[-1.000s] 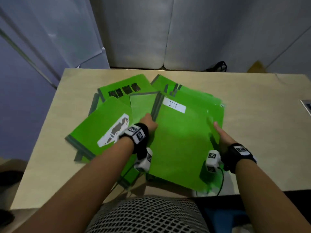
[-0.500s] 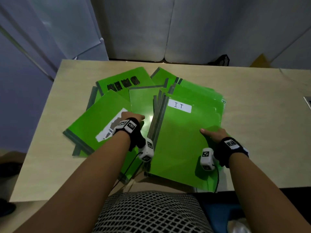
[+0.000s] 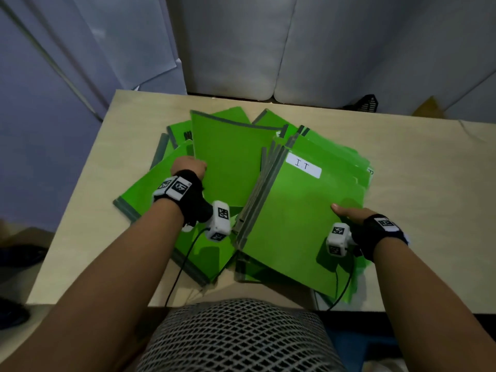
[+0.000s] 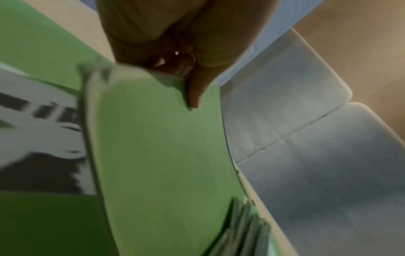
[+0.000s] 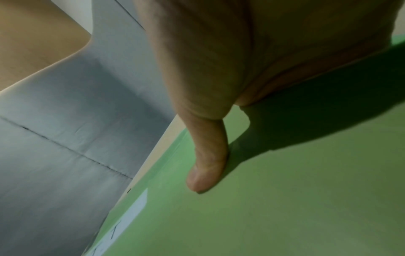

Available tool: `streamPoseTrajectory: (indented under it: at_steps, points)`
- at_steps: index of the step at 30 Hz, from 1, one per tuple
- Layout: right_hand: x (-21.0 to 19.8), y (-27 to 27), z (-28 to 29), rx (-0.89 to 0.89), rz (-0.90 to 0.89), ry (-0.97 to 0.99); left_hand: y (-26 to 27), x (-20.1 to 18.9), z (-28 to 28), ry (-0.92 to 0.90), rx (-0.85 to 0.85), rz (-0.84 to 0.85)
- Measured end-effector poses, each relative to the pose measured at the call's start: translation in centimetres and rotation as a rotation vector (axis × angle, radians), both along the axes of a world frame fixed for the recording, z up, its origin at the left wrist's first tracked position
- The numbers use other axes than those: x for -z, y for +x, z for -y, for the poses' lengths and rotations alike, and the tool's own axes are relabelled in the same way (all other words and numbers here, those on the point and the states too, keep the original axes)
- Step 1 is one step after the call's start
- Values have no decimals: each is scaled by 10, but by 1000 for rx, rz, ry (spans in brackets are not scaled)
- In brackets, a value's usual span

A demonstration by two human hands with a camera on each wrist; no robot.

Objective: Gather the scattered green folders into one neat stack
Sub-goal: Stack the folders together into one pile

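Several green folders lie fanned across the wooden table (image 3: 418,189). My left hand (image 3: 188,167) pinches the left edge of a plain green folder (image 3: 228,162) and holds it raised and tilted above the others; in the left wrist view my left hand (image 4: 190,83) has its thumb on that plain folder (image 4: 157,147). My right hand (image 3: 349,214) holds the right edge of a stack topped by the folder labelled "I.T" (image 3: 298,226). Its thumb (image 5: 208,164) lies on the cover of the "I.T" folder (image 5: 285,207), and its fingers are hidden below. A folder with a printed label (image 3: 145,191) lies at the left.
More green folders (image 3: 268,119) stick out at the back of the pile. Grey cushions (image 3: 268,49) stand behind the table's far edge, with a black object (image 3: 368,103) at the far right. The pile overhangs the near edge by my lap. Cables (image 3: 182,267) trail from both wrists.
My left hand has taken hold of the plain folder and lifted it up off the left pile. My right hand has slid to the stack's right edge, thumb on top.
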State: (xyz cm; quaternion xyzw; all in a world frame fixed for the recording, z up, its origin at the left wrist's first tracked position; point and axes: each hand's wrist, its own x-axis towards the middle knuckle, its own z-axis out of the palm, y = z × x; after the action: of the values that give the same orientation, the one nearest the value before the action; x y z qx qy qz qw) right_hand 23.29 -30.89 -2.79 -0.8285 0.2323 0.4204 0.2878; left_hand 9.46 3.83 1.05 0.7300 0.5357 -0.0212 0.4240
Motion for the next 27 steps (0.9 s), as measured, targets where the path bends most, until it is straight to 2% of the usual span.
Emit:
streamPoseTrajectory:
  at_steps: [3,6,9,11,15,17,19,22,24,27]
  points:
    - [-8,-1,0,-27,17,-9,-33,7,2,-112,34,-121]
    - [-16,2,5,-86,31,-49,-61,20,19,-333,126,-323]
    - [-22,2,7,-159,56,-87,-71,19,33,-426,444,-554]
    - [-22,0,8,-172,77,-97,-59,12,27,-319,567,-614]
    - [-13,-13,4,-64,98,-90,-7,-9,-2,154,579,-396]
    - [-10,-15,3,-78,130,-105,18,-9,-13,301,610,-335]
    - [-6,-11,3,-72,173,-70,32,0,-18,350,652,-384]
    - [1,-3,4,-26,204,-10,37,25,-17,314,695,-488]
    - [0,-5,4,-43,170,-56,35,41,-16,352,715,-512]
    - [1,-8,7,-79,136,-136,37,47,-20,348,657,-489]
